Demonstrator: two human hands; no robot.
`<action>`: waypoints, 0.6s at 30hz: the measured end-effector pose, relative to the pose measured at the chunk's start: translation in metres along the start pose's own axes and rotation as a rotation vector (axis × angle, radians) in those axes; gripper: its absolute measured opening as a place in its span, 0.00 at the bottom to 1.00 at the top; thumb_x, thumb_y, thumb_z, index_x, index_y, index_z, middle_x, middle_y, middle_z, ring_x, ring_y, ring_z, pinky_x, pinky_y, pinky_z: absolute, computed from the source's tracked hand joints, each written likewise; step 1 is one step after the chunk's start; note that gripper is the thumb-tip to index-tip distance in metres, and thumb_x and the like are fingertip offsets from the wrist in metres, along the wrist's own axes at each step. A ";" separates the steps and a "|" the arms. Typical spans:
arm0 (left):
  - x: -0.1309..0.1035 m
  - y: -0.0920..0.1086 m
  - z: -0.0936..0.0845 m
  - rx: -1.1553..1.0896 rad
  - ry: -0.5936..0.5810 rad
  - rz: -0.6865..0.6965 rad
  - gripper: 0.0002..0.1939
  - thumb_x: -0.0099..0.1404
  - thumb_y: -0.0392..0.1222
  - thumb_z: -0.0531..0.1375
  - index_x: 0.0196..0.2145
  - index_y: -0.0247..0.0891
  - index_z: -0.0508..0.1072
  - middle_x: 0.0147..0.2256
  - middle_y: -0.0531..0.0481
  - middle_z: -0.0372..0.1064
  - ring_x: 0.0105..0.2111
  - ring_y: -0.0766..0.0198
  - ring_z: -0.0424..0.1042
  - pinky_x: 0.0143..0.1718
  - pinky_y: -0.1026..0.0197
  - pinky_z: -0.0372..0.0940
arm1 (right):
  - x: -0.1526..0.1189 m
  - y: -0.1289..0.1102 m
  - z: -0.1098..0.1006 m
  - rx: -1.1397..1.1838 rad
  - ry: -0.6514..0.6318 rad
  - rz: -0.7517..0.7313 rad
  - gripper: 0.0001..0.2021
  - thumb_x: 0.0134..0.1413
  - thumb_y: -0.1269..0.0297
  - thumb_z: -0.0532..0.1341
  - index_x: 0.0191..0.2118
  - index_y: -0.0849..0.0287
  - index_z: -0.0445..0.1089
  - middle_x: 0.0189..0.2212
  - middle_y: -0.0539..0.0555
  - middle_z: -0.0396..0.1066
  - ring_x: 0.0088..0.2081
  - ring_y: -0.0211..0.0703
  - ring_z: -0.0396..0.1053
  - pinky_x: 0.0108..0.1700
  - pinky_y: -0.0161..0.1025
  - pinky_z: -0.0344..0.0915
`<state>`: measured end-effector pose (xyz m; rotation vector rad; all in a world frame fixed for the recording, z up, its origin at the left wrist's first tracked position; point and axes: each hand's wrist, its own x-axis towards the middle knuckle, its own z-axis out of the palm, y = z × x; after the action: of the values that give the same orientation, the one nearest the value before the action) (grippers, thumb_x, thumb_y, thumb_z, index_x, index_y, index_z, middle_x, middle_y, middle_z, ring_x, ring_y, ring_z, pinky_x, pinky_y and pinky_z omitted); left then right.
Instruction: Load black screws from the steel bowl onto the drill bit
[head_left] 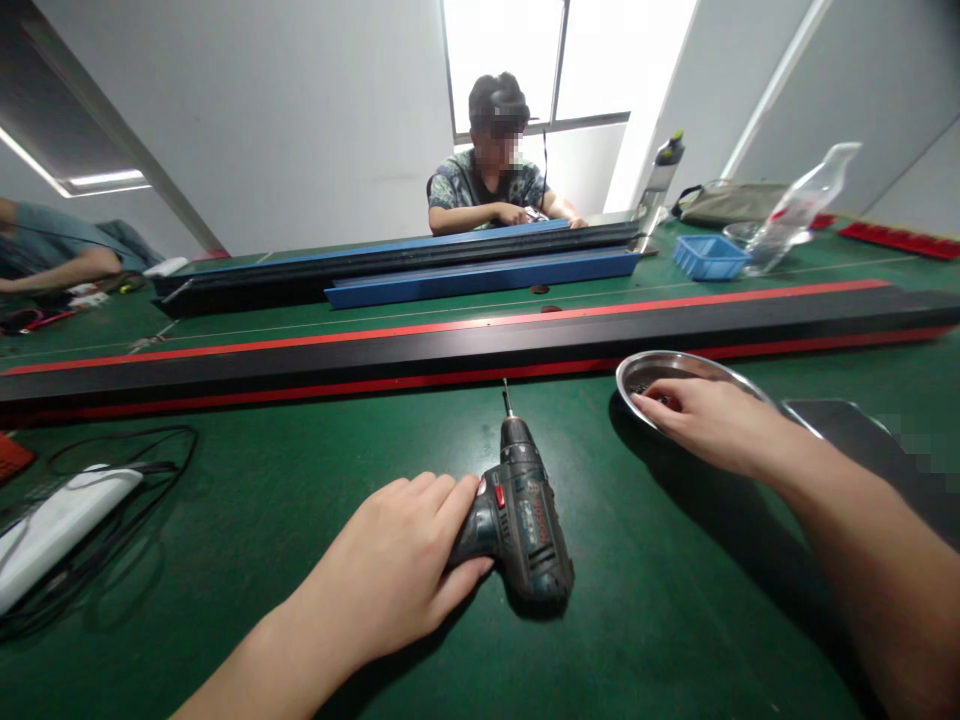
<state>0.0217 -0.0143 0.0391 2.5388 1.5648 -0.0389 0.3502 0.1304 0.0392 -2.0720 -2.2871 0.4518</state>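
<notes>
My left hand (405,550) is wrapped around the handle of a dark cordless drill (531,530), which lies on its side with its bit pointing away from me. My right hand (709,420) reaches into a round metal bowl (739,376) holding small dark pieces, possibly screws. Its fingertips are drawn together there, and what they pinch is too small to make out. Just beyond the drill's bit, a long black bar with red edges (420,352) stretches across the table.
Blue and black long profiles (487,278) lie farther back, with a co-worker (491,170) seated behind them. A blue bin (711,258) and a clear plastic bottle (799,215) stand back right. At left, a white power strip (67,530) lies among black cables. Another person's arm (67,268) shows far left.
</notes>
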 end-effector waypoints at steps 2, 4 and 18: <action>0.000 0.001 -0.001 0.001 -0.011 -0.001 0.24 0.73 0.50 0.59 0.62 0.39 0.66 0.47 0.43 0.74 0.45 0.49 0.73 0.47 0.46 0.70 | -0.001 -0.001 -0.001 -0.004 -0.010 0.000 0.22 0.69 0.49 0.50 0.43 0.57 0.78 0.40 0.61 0.80 0.37 0.54 0.74 0.38 0.44 0.61; 0.001 0.001 -0.002 0.003 -0.013 -0.003 0.25 0.73 0.50 0.59 0.62 0.39 0.65 0.47 0.43 0.74 0.45 0.49 0.73 0.48 0.46 0.70 | -0.001 -0.002 -0.001 -0.001 -0.013 0.005 0.22 0.69 0.49 0.50 0.43 0.57 0.78 0.40 0.60 0.80 0.37 0.53 0.74 0.38 0.43 0.61; 0.001 0.000 -0.001 0.011 0.000 -0.001 0.25 0.72 0.50 0.59 0.62 0.39 0.65 0.46 0.43 0.74 0.45 0.50 0.74 0.47 0.47 0.70 | 0.005 0.007 0.000 0.041 0.128 -0.022 0.16 0.59 0.65 0.60 0.51 0.57 0.78 0.40 0.57 0.78 0.38 0.47 0.74 0.38 0.41 0.63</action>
<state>0.0224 -0.0134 0.0397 2.5463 1.5697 -0.0475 0.3564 0.1362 0.0364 -1.9929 -2.2073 0.3512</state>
